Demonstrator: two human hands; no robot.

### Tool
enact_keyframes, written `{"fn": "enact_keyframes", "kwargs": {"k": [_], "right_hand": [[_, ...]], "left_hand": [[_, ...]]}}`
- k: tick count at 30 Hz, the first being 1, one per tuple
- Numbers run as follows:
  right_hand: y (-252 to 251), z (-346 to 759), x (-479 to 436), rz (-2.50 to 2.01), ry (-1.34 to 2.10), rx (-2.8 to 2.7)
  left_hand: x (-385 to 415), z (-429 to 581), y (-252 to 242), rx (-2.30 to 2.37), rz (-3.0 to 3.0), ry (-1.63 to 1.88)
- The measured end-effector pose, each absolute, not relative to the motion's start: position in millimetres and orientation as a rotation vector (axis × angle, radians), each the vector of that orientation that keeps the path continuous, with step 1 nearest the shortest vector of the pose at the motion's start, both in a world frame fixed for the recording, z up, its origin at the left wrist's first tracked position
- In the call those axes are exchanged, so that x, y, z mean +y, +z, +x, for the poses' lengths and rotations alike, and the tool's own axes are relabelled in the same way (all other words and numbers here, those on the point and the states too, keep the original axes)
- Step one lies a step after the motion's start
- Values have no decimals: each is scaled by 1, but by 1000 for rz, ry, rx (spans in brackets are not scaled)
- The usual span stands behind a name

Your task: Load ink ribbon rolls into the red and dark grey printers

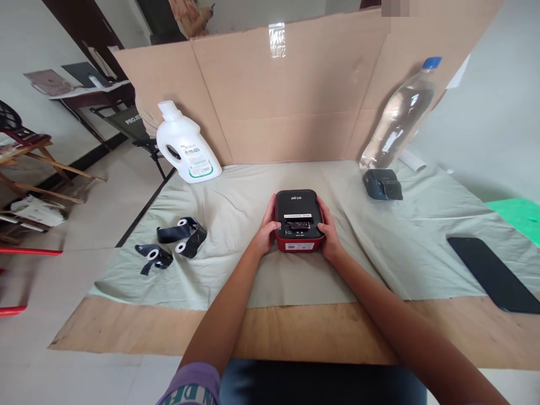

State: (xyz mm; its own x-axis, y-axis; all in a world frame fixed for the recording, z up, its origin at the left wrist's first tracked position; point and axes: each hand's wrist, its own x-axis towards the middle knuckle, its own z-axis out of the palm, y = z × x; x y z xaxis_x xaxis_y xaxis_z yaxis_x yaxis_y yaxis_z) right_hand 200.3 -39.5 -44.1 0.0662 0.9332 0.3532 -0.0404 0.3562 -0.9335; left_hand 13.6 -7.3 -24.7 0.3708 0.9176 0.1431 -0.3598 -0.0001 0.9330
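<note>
The underside of the printer (pixel 297 203) is hidden from you, and its printed lettering is too small to read. You also lose part of your fingers (pixel 271 209) behind its sides. At the bottom edge, your purple sleeve (pixel 194 374) is cut off; at the top, another person (pixel 189 19) shows only in part, above the cardboard (pixel 291 95).

Your forearms reach forward and angle inward over the tabletop (pixel 295 332). Your left hand (pixel 265 229) and right hand (pixel 330 232) clasp the printer from either side, fingers clamped along its red sides and thumbs at the near corners. It sits on the pale cloth (pixel 240 270), in front of you at the middle, with a dark strip (pixel 299 225) at its top slot.

At back left, the white jug (pixel 188 146) is opaque, so you cannot see its contents. At back right stands a clear bottle (pixel 400 115) with a blue cap; you cannot tell how full it is, and a small dark device (pixel 382 184) partly covers its base.
</note>
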Motion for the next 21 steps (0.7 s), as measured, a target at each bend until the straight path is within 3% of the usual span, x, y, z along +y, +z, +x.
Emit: {"fn": "enact_keyframes", "kwargs": {"k": [21], "right_hand": [[-50, 208, -35, -894, 909, -1344]], "left_hand": [[-6, 12, -35, 571, 1126, 1150]]}}
